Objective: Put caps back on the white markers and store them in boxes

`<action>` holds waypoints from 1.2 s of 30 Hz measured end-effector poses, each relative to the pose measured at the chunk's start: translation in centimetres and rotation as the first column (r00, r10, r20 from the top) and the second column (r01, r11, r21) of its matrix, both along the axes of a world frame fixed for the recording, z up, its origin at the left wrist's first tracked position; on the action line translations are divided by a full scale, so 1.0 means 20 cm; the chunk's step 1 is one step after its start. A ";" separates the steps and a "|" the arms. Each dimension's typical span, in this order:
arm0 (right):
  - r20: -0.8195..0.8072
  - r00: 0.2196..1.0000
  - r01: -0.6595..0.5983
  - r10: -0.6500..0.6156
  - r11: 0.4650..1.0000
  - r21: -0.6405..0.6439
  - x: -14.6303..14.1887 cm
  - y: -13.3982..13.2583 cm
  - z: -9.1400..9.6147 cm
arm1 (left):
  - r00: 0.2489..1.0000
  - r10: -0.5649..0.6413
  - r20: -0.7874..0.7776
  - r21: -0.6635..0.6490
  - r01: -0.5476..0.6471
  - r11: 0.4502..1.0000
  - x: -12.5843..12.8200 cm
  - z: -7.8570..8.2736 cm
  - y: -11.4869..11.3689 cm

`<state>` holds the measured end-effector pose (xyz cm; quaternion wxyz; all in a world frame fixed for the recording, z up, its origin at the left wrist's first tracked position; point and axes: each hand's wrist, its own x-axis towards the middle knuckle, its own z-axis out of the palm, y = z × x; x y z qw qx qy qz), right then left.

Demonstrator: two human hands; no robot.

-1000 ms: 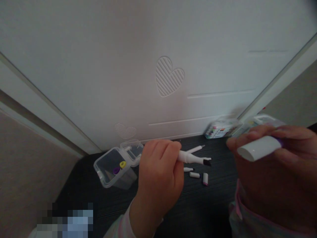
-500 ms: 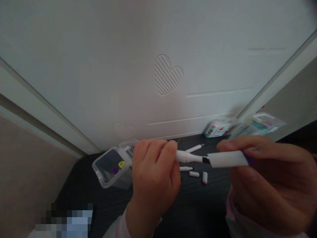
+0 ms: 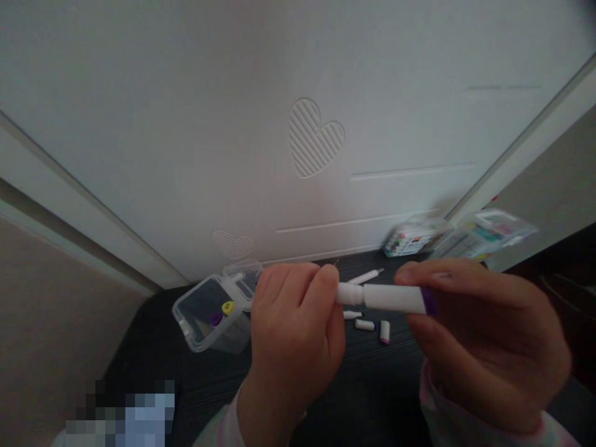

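Since the earlier frame, the white cap (image 3: 391,298) has moved left over the tip of the marker (image 3: 348,293), hiding it. In the head view, both sit above the desk (image 3: 209,388), between the hands, in one nearly level line. The left hand (image 3: 298,320) grips the marker; the right hand (image 3: 498,341) pinches the cap. The marker's capped end points right, nearer the right hand.

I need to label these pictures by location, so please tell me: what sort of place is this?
Probably a room in a home, though I cannot be sure: the large white panel carved with striped hearts, the black wood-grained surface below, and the slim white marker with a purple-ended cap suggest this.
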<state>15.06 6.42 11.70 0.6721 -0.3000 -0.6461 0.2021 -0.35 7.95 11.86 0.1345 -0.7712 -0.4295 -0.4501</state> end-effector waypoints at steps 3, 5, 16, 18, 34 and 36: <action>0.047 0.998 0.036 -0.040 0.996 0.081 -0.02 0.01 0.00 | 1.000 -0.017 -0.005 -0.001 0.017 1.000 0.01 0.00 0.00; 0.068 0.997 0.018 -0.024 0.996 0.083 -0.02 0.01 0.01 | 1.000 -0.019 -0.019 -0.004 0.019 1.000 0.01 0.01 0.00; 0.142 0.978 -0.151 0.155 0.988 -0.034 0.06 0.01 0.01 | 0.995 -0.006 -0.098 -0.053 0.001 0.999 0.02 0.00 0.00; 0.241 0.959 -0.154 0.152 0.988 -0.012 0.08 0.01 0.02 | 0.994 0.013 -0.105 -0.049 -0.018 0.999 0.02 0.00 0.00; -0.051 0.992 -0.126 0.119 0.977 -0.171 0.03 0.02 0.01 | 0.967 -0.027 -0.252 -0.084 0.005 0.996 0.10 -0.08 0.00; 0.014 0.991 -0.120 0.130 0.945 -0.305 0.01 0.00 0.01 | 0.962 -0.077 -0.260 -0.125 0.046 0.991 0.12 -0.10 0.00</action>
